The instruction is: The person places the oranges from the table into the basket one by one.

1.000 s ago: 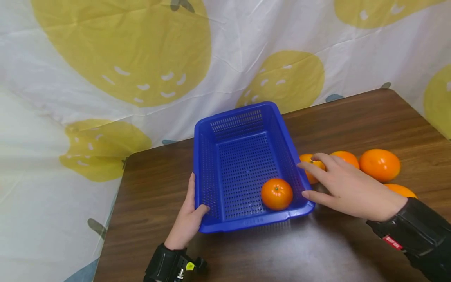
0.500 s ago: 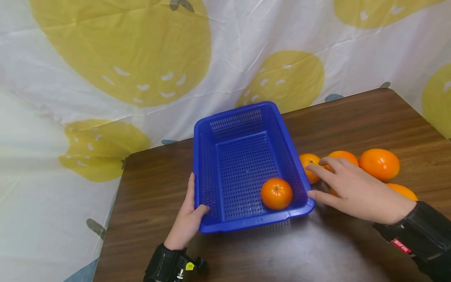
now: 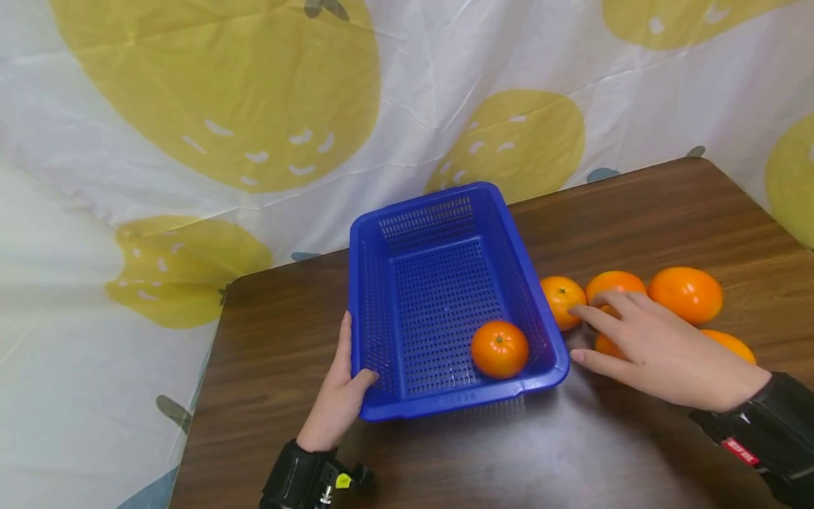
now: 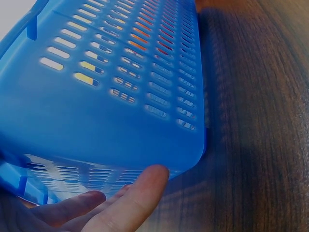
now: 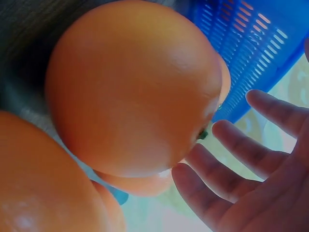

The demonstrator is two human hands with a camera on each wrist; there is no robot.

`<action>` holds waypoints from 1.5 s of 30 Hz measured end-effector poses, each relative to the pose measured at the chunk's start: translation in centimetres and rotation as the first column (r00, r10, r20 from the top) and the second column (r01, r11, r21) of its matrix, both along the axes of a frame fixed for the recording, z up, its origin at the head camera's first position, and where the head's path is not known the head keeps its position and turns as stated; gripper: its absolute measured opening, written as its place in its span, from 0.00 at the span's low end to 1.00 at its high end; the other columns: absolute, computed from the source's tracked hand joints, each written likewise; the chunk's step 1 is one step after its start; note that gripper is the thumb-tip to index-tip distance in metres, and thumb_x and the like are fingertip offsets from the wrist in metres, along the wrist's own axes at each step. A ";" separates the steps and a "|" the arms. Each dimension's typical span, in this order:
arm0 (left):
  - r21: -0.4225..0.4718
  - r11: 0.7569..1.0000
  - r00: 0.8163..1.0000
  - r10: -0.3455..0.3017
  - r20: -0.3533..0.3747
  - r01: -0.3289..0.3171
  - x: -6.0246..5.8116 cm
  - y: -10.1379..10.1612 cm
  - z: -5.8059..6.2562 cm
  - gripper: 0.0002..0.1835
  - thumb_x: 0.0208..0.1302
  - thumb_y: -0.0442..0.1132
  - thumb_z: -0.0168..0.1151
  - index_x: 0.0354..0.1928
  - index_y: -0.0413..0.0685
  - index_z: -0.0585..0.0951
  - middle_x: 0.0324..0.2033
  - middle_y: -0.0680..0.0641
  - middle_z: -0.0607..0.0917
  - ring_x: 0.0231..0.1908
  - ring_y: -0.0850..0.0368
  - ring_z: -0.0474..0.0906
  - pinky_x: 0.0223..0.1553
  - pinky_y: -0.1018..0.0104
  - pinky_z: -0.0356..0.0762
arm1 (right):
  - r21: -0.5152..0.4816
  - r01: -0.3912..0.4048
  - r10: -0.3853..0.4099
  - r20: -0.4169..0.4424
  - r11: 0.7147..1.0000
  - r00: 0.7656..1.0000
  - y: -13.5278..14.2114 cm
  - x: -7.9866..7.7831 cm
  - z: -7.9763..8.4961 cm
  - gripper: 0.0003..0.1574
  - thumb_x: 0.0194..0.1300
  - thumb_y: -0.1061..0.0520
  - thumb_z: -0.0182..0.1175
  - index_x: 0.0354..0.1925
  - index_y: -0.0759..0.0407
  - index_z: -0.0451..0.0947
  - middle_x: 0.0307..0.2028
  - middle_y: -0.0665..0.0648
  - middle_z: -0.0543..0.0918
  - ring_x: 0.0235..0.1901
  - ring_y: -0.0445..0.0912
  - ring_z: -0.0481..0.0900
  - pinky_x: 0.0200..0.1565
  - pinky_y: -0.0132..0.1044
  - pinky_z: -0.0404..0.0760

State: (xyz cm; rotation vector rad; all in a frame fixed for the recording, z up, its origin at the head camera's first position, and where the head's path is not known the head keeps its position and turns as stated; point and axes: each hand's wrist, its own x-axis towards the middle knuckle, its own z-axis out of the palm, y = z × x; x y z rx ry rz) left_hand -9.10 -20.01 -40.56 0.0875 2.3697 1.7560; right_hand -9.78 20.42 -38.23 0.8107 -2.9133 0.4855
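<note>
While near oranges, right fingers outspread.

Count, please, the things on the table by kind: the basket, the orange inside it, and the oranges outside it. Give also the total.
Blue basket: 1
Orange inside: 1
Oranges outside: 5, some partly covered
Total: 7

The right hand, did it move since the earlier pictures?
Yes. In the head view, the right hand has moved right, away from the blue plastic basket, which stayed put.
</note>
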 end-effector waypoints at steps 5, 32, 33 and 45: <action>0.003 1.000 1.000 -0.008 -0.001 0.008 0.0 0.0 -0.1 0.48 0.58 0.25 0.42 0.70 0.76 0.35 0.72 0.57 0.40 0.66 0.55 0.46 0.65 0.40 0.46 | -0.007 -0.029 0.029 -0.041 1.000 0.999 0.2 0.2 -0.3 0.36 0.60 0.31 0.49 0.55 0.53 0.73 0.40 0.49 0.68 0.39 0.44 0.63 0.39 0.41 0.69; -0.002 1.000 1.000 -0.014 -0.026 0.013 -0.1 0.0 -0.2 0.48 0.58 0.25 0.42 0.69 0.77 0.36 0.72 0.58 0.39 0.67 0.56 0.45 0.65 0.40 0.45 | 0.053 0.027 -0.026 -0.032 0.998 0.999 0.9 0.6 -2.3 0.33 0.57 0.31 0.51 0.52 0.49 0.75 0.40 0.49 0.72 0.39 0.47 0.67 0.40 0.44 0.71; 0.000 1.000 1.000 -0.014 -0.027 0.014 -0.1 0.0 -0.2 0.48 0.58 0.25 0.42 0.69 0.77 0.36 0.72 0.58 0.39 0.67 0.56 0.45 0.65 0.40 0.45 | 0.056 0.027 -0.025 -0.033 0.998 0.999 0.9 0.6 -2.4 0.34 0.57 0.31 0.52 0.52 0.49 0.75 0.40 0.49 0.73 0.39 0.47 0.67 0.41 0.45 0.72; 0.009 1.000 0.999 -0.019 -0.028 0.020 -0.1 -0.1 -0.2 0.48 0.58 0.25 0.42 0.69 0.77 0.36 0.72 0.58 0.39 0.66 0.55 0.45 0.65 0.40 0.45 | 0.052 0.000 0.000 0.006 0.999 1.000 1.3 0.5 -3.5 0.37 0.54 0.35 0.59 0.56 0.54 0.73 0.45 0.54 0.74 0.43 0.49 0.69 0.43 0.51 0.74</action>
